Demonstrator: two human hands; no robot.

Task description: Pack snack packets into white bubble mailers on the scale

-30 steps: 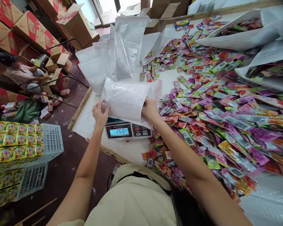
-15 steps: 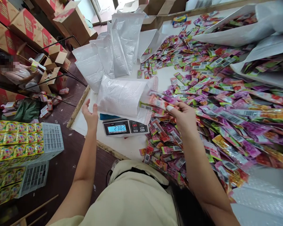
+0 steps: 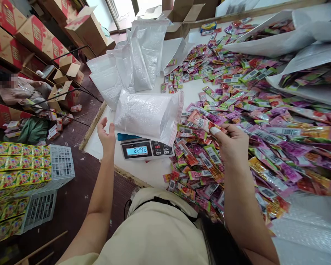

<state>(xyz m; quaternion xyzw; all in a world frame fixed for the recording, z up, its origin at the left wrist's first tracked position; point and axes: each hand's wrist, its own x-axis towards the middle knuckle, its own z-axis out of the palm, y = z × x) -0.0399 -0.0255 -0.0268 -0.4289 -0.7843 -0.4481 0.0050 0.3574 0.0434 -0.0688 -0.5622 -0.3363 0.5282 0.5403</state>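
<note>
A filled white bubble mailer bag lies on a digital scale whose display reads 2298. My left hand hovers open just left of the bag, not touching it. My right hand is closed on a few colourful snack packets, held just right of the bag's open mouth. A huge heap of the same packets covers the white table to the right.
Several filled white mailer bags stand behind the scale. Open bags with packets lie at the far right. Yellow snack boxes in white crates sit on the floor at left. Another person sits among cardboard boxes at far left.
My right hand pulled packets out of the bag's mouth and drew them to the right. My left hand let go of the bag and opened. The scale reading dropped from 2684 to 2298.
</note>
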